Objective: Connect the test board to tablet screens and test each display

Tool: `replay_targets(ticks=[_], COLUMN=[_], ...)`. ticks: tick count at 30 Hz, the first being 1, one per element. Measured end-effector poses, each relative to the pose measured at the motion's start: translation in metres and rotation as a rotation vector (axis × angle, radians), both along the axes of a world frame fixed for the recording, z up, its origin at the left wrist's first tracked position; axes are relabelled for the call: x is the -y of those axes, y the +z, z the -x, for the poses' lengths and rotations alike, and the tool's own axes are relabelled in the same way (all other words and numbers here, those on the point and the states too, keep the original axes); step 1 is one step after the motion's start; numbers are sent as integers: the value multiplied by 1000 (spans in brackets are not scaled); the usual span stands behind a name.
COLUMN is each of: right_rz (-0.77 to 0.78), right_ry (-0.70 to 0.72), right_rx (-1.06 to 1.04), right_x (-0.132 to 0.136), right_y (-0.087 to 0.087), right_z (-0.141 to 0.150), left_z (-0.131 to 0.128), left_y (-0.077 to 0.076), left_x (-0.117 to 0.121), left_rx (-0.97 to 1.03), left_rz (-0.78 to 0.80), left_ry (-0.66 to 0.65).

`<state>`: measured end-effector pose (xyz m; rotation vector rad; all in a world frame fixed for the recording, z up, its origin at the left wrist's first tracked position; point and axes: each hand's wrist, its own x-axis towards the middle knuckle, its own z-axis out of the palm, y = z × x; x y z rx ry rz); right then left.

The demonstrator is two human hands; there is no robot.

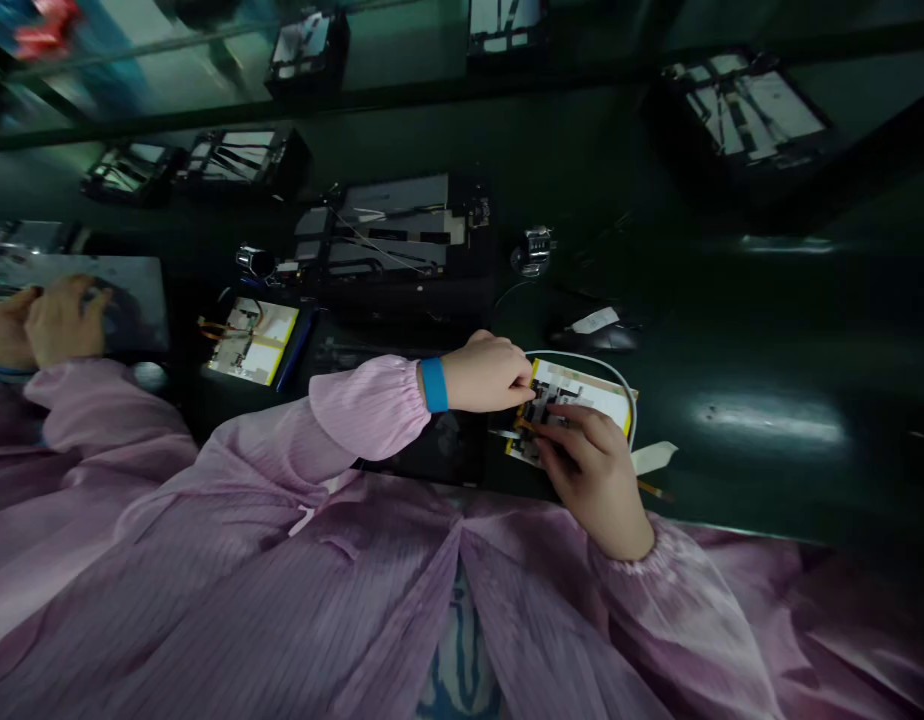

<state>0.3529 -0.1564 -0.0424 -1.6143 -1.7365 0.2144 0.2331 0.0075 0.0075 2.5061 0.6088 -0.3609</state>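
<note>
A flat white battery pack (pixel 593 392) with yellow edges and dark circuit parts lies on the bench in front of me. My left hand (pixel 492 373), with a blue band at the wrist, is closed at the pack's upper left edge. Its fingers curl under, so the exact grip is hidden. Over the pack's lower part, my right hand (pixel 601 475) pinches at a small orange ribbon cable (pixel 523 425) with thumb and forefinger. A grey-white cable (pixel 631 385) curves around the pack's right side. Below the left forearm is a dark flat panel (pixel 447 450).
Another battery pack (pixel 263 345) sits left beside a blue pen (pixel 297 350). A dark opened device (pixel 391 235), a computer mouse (pixel 604 332) and a metal roll holder (pixel 535 250) stand behind. A co-worker's hand (pixel 68 320) rests on a grey panel (pixel 143 295) at the left.
</note>
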Motion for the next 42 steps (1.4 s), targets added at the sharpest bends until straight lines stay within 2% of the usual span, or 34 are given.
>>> replay_targets(ticks=[4,10,29,42], right_rz=[-24,33,12,-11], right_ry=[86,70,66,71], right_rx=[60,120,138,159], right_x=[-1,1,1,0], right_y=[-8,-12,-15,-14], right_z=[1,3,3,4], left_z=[-2,-8,-12,-12], left_y=[9,8,4,0], left_x=[4,9,8,12], left_rx=[-173,-270,-291,-231], left_rz=[-66,-86,-90,-117], left_ry=[-63,-116,-151,-83])
